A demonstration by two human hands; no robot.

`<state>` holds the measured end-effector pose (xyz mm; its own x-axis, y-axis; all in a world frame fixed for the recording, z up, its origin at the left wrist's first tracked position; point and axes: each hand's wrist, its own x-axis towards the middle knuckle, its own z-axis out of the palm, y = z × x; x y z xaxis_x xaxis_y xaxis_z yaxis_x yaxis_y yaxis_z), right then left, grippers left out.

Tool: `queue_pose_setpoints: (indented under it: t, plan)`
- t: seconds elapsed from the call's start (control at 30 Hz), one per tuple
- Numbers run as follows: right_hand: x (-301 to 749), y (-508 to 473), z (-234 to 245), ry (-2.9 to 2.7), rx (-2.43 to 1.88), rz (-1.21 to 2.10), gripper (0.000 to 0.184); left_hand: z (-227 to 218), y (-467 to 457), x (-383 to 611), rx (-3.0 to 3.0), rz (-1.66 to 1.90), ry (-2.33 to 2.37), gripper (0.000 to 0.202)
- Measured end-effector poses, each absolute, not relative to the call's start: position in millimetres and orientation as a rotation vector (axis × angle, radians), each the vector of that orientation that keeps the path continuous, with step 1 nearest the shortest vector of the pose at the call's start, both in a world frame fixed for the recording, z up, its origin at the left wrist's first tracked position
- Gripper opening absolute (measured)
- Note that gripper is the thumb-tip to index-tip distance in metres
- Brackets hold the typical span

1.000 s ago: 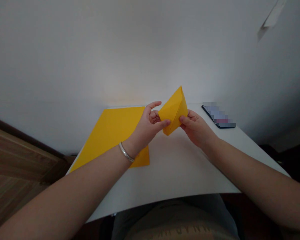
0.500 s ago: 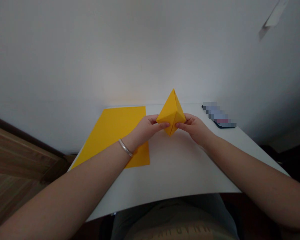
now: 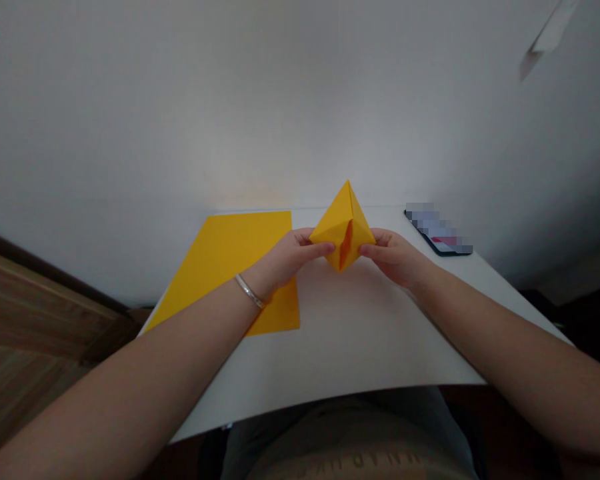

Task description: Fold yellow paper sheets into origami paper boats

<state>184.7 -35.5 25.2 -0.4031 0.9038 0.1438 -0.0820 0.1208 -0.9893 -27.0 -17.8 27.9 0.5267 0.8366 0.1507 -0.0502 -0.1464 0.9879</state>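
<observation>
Left hand (image 3: 290, 257) and right hand (image 3: 393, 257) pinching folded yellow paper (image 3: 341, 223), its centre now parted wider than before

Dim, soft light, brightest mid-frame.
Your wall (image 3: 300, 100) glows palest behind the folded paper (image 3: 341, 219), darkening toward the corners; the table (image 3: 360, 333) edge bows with wide-angle distortion, and the phone (image 3: 437, 230) is pixelated.

A home desk: white table (image 3: 360, 333), phone (image 3: 437, 233), wooden floor (image 3: 25, 320), plain wall (image 3: 230, 100).
</observation>
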Motion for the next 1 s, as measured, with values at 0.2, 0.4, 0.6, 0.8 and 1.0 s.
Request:
queue_pose_setpoints:
  t: [0.2, 0.4, 0.6, 0.8, 1.0]
  plan:
    - [181.9, -35.7, 24.8, -1.538, -0.828, 1.414, 0.036, 29.5, -21.8, -26.0, 1.526, 0.911, 0.735, 0.033]
    - [183.4, -32.0, 17.6, -1.563, -0.896, 1.319, 0.032, 30.6, -21.9, -25.6, 1.636, 0.916, 0.829, 0.039]
    - [185.5, -30.4, 17.9, -1.539, -0.914, 1.316, 0.033, 28.5, -17.1, -28.1, 1.695, 0.915, 0.771, 0.036]
    - [187.1, -31.3, 18.4, -1.61, -0.849, 1.31, 0.031, 27.8, -16.3, -29.1, 1.702, 0.911, 0.729, 0.035]
    - [189.7, -28.0, 12.8, -1.655, -0.835, 1.253, 0.028, 27.5, -15.7, -28.5, 1.697, 0.889, 0.72, 0.037]
